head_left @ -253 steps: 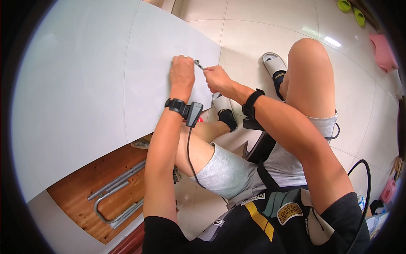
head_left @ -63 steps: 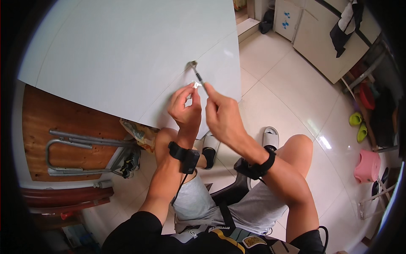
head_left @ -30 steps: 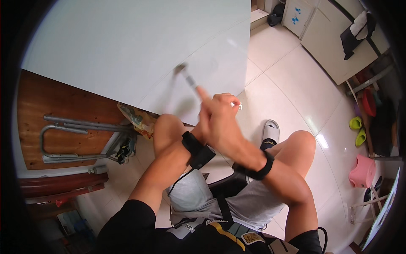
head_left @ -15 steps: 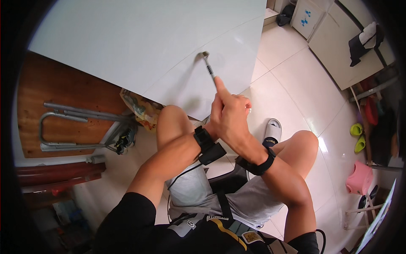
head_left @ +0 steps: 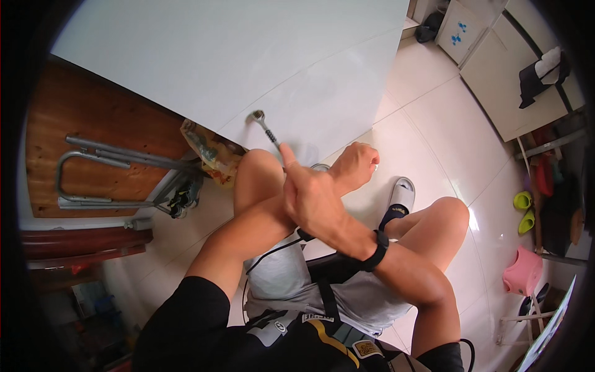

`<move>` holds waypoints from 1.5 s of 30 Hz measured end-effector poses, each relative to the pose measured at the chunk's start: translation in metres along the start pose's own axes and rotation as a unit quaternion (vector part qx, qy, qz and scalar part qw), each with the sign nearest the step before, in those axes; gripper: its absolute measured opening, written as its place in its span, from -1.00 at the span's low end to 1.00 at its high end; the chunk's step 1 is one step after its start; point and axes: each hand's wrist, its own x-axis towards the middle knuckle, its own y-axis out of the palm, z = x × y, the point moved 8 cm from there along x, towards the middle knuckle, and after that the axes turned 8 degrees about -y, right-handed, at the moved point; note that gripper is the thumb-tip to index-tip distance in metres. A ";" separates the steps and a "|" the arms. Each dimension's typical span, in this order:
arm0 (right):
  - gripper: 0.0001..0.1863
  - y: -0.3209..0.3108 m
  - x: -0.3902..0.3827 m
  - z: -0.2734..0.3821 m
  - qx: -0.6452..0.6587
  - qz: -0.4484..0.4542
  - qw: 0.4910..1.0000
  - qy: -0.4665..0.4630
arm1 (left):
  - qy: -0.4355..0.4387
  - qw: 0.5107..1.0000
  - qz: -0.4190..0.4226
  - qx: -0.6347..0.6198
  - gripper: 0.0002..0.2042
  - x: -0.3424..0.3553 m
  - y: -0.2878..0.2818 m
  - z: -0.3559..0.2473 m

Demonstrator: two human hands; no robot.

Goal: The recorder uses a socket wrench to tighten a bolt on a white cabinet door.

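Note:
My right hand (head_left: 313, 197) is closed round the handle of a slim metal tool (head_left: 270, 133). The tool has a round head and a ribbed shaft, like a ratchet wrench, and my index finger lies along it. Its head is at or just over a large white panel (head_left: 204, 56); contact cannot be told. My left hand (head_left: 356, 166) is closed, fingers curled, beyond and right of my right hand, its forearm crossing beneath. Whether it holds something is hidden.
Left, a folded metal frame (head_left: 99, 180) leans by a brown wooden board (head_left: 46, 136), with a patterned bag (head_left: 214, 158) beside my knee. Right are a pale cabinet (head_left: 496, 80), lime-green shoes (head_left: 524, 211) and a pink stool (head_left: 524, 273). Tiled floor (head_left: 434, 124) shows between.
My right hand has moved left and toward me, bringing the tool's head across the panel. My left hand now shows farther right, apart from the right hand's fingers. The view has shifted slightly.

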 end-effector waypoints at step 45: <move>-0.52 -0.005 0.030 0.010 -0.179 0.074 0.979 -0.069 | -0.051 0.893 0.056 -0.444 -0.89 -0.021 0.010 0.019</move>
